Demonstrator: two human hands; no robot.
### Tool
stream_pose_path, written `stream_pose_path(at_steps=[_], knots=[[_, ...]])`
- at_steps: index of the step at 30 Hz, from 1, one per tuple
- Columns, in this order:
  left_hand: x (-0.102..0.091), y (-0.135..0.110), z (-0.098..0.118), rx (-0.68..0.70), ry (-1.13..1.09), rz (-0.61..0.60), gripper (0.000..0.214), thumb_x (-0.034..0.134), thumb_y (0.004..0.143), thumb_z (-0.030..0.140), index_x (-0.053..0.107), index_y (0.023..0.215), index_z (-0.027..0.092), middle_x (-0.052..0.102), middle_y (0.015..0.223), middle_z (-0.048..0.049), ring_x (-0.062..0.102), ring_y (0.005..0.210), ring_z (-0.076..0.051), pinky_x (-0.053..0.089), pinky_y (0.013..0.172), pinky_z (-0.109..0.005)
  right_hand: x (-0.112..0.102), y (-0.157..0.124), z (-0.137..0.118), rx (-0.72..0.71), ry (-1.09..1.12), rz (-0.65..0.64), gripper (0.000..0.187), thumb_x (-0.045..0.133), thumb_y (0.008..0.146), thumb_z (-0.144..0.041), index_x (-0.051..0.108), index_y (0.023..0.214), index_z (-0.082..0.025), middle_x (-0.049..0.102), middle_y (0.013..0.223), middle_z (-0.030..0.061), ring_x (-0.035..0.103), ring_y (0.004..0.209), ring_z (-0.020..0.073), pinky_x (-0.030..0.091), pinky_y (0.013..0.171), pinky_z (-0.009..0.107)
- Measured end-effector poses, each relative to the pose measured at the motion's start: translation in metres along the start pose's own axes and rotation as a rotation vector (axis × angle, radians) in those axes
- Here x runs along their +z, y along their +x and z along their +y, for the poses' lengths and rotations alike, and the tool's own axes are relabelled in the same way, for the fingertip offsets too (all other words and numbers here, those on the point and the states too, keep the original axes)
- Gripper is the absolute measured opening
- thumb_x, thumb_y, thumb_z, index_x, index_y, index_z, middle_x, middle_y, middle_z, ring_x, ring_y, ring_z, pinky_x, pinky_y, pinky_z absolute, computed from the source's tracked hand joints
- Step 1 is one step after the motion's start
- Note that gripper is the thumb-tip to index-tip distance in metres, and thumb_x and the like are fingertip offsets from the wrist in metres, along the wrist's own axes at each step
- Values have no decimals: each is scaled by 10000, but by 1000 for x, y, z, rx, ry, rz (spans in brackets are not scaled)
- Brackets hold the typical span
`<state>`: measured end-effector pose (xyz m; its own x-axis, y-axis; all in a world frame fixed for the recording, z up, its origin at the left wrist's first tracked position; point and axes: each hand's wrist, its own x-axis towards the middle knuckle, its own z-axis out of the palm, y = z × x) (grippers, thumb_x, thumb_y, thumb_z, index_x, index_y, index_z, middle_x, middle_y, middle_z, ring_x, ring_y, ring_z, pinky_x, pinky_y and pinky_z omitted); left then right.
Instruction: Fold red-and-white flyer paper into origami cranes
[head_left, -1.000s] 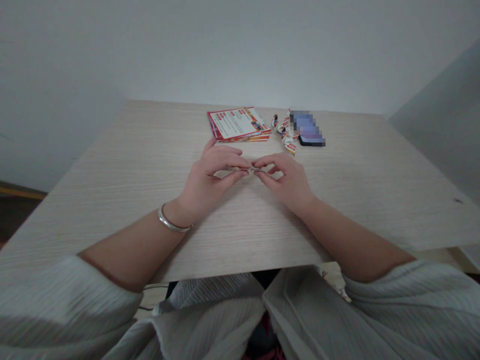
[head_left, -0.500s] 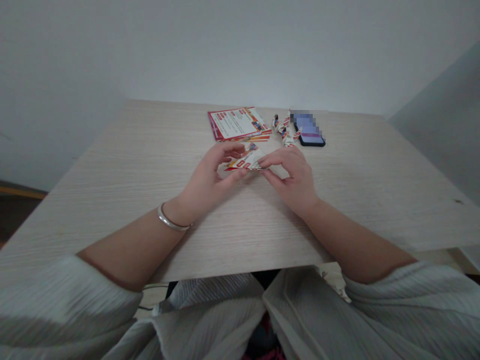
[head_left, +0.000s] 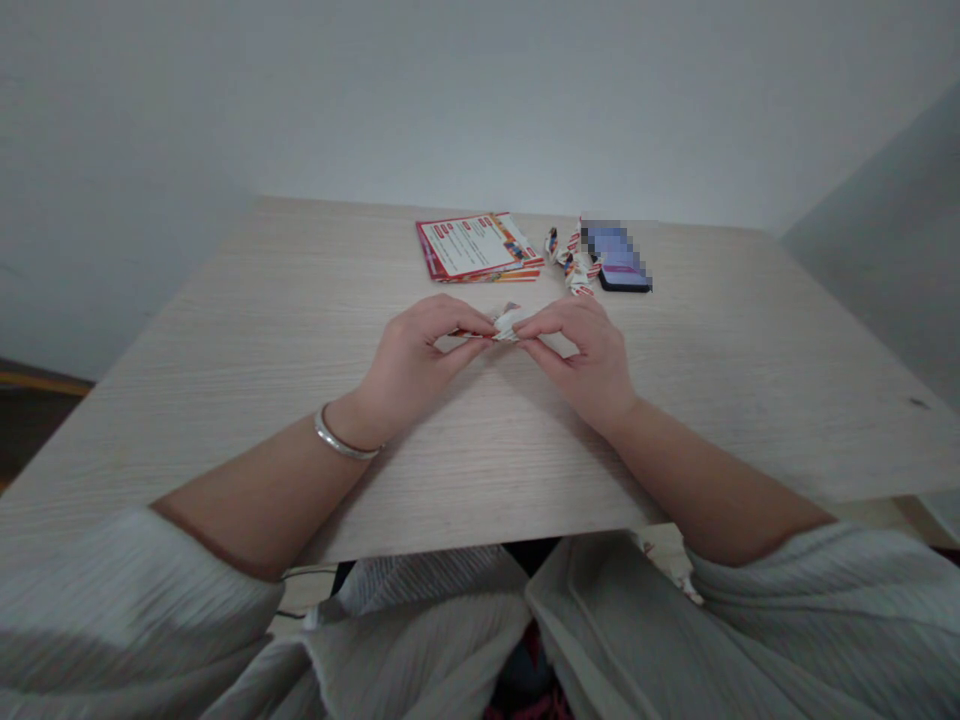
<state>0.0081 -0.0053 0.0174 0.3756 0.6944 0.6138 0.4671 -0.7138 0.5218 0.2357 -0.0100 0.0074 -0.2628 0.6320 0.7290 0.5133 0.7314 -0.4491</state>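
Observation:
My left hand and my right hand meet over the middle of the light wooden table. Between their pinched fingertips sits a small folded piece of printed paper, white with red marks, mostly hidden by the fingers. A silver bangle circles my left wrist. Both forearms rest on the table top.
A stack of red-and-white printed sheets lies at the far middle of the table. To its right are several small folded paper pieces and a dark phone. A plain wall stands behind the table.
The folded paper was lifted and opened out between my fingers half a second ago; now it is pressed smaller and flatter, and my hands have drawn close together again.

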Motion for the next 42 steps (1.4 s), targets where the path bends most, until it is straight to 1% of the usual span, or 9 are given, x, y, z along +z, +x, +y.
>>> stream_pose_path(at_steps=[3, 7, 12, 17, 24, 29, 36, 39, 42], knots=[[-1, 0, 1, 25, 29, 14, 174, 650, 997, 372, 759, 942, 247, 805, 963, -42, 733, 909, -209, 584, 864, -399, 0, 0, -1, 12, 13, 29, 52, 727, 926, -250, 749, 931, -297, 818, 954, 3, 736, 939, 233, 523, 993, 460], [-4, 4, 5, 68, 139, -10, 185, 624, 994, 370, 746, 916, 255, 796, 915, -35, 721, 939, -226, 547, 938, -445, 0, 1, -2, 51, 6, 7, 38, 741, 919, -278, 748, 889, -301, 821, 936, 3, 742, 940, 241, 524, 1006, 473], [-5, 7, 7, 90, 225, -73, 232, 606, 997, 397, 723, 845, 267, 781, 851, -18, 701, 908, -225, 496, 965, -464, 0, 3, -3, -30, -17, -18, 92, 713, 934, -291, 760, 859, -314, 810, 902, -10, 720, 928, 233, 529, 970, 457], [-3, 6, 2, 133, 227, -34, 237, 620, 990, 363, 699, 799, 247, 756, 808, -9, 675, 826, -205, 474, 969, -459, 1, 2, -5, -62, 6, 21, 82, 723, 916, -225, 759, 899, -297, 805, 898, -11, 715, 922, 218, 547, 916, 424], [0, 6, -4, 202, 164, 3, 208, 637, 982, 305, 681, 795, 225, 720, 773, -11, 642, 792, -192, 473, 887, -405, 3, 0, 0, -112, 17, 34, 99, 729, 915, -212, 752, 891, -305, 796, 883, -22, 713, 937, 216, 558, 902, 416], [-1, 5, -3, 182, 195, -32, 218, 625, 984, 304, 677, 788, 225, 713, 772, -9, 628, 792, -191, 472, 875, -399, 3, 0, 0, -95, -16, 15, 94, 720, 927, -265, 757, 861, -320, 787, 855, -23, 710, 940, 224, 563, 903, 427], [-2, 4, 2, 173, 248, -57, 200, 641, 976, 297, 713, 798, 241, 730, 802, 2, 644, 824, -185, 435, 1037, -446, 3, 1, -4, -103, -12, -8, 93, 748, 912, -279, 754, 824, -307, 795, 835, -19, 715, 959, 226, 567, 899, 412], [-1, 4, 1, 158, 241, -58, 227, 626, 986, 312, 697, 785, 235, 724, 795, -2, 638, 822, -184, 443, 1007, -434, 3, 2, -4, -79, -8, -4, 77, 729, 902, -240, 748, 852, -296, 801, 877, -9, 721, 966, 228, 568, 905, 417], [1, 3, 0, 170, 246, -49, 199, 622, 977, 308, 692, 808, 228, 713, 793, -2, 626, 815, -187, 448, 990, -428, 4, 3, -5, -120, 4, 4, 114, 700, 900, -197, 725, 838, -289, 802, 854, -24, 730, 926, 214, 562, 912, 413]])
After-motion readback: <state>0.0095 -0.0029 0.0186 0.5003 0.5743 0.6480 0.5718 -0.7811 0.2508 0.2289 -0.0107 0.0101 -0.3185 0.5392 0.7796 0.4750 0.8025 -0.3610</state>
